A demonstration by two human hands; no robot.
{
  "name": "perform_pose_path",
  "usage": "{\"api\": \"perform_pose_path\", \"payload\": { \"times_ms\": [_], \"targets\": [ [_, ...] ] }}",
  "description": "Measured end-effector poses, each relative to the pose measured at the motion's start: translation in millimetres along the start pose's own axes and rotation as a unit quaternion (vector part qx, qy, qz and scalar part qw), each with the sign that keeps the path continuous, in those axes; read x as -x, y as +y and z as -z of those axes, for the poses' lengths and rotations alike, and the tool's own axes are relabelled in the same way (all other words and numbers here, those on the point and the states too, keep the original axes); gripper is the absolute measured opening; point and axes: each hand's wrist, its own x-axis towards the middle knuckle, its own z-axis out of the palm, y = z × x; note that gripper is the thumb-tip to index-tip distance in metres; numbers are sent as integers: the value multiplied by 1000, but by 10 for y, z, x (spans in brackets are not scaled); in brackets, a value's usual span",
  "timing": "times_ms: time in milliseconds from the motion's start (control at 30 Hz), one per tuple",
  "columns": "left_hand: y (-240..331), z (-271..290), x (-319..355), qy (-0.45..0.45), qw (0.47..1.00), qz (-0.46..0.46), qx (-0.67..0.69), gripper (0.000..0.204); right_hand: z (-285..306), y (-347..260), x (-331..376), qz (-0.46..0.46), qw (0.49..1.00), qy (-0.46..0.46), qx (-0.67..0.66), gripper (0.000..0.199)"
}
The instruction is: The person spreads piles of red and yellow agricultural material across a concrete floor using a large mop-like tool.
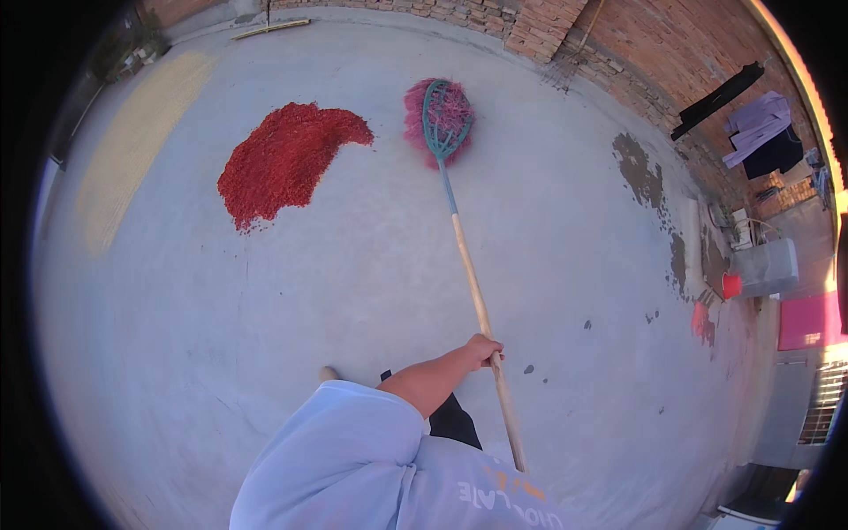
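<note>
My left hand [486, 351] is closed round the wooden handle of a long broom [471, 274]. The bare forearm reaches across from a white sleeve. Up ahead, the broom's pink bristle head [449, 119], set in a teal openwork frame, rests on the concrete. Left of that head, and apart from it, lies a spread heap of small red pieces [287, 159], too small to name surely. The handle's lower end runs down beside my shirt. My right hand is out of view.
Pale yellow material [141, 146] lies in a long strip at the far left. A wooden-handled rake-like tool [271, 28] is by the far wall. On the right, clothes [761, 131] hang by the brick wall, above a grey tub [767, 267] and a red container [731, 285]. Wet patches [638, 168] mark the floor.
</note>
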Motion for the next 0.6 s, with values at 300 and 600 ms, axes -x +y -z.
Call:
{"api": "perform_pose_path", "payload": {
  "times_ms": [300,600],
  "targets": [
    [-174,-67,-284,62,992,-12,106,12,948,-53,-715,51,989,-122,62,31],
    [279,729,-258,171,967,-68,176,11,1114,-197,-1463,107,969,-211,70,29]
  ]
}}
